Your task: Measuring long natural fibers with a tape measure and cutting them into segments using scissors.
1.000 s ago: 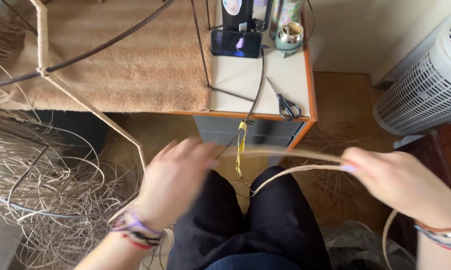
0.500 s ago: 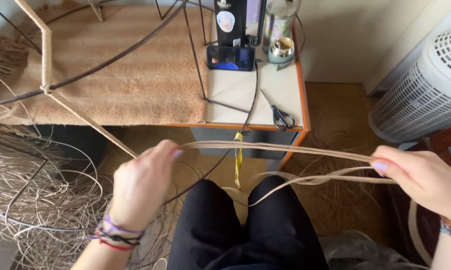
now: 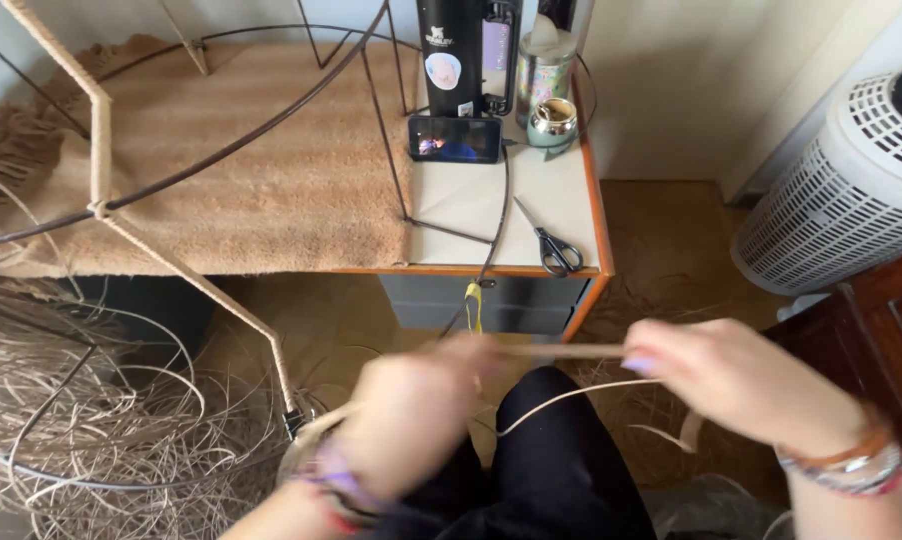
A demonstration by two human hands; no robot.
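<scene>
Your left hand [image 3: 411, 415] and right hand [image 3: 741, 385] each pinch the pale reed strip [image 3: 561, 351] above your lap, closer together than half a second ago. Beyond it, scissors [image 3: 551, 245] lie on the surface [image 3: 471, 215], a small metal cup [image 3: 552, 120] farther back.

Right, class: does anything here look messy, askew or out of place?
Loose cane strands lie in a tangled heap on the floor at left. The scissors lie near the desk edge. Both hands hold a strip.

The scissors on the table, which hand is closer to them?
Right. The right hand is below the scissors, slightly to their right; the left hand is lower and farther off to their left.
</scene>
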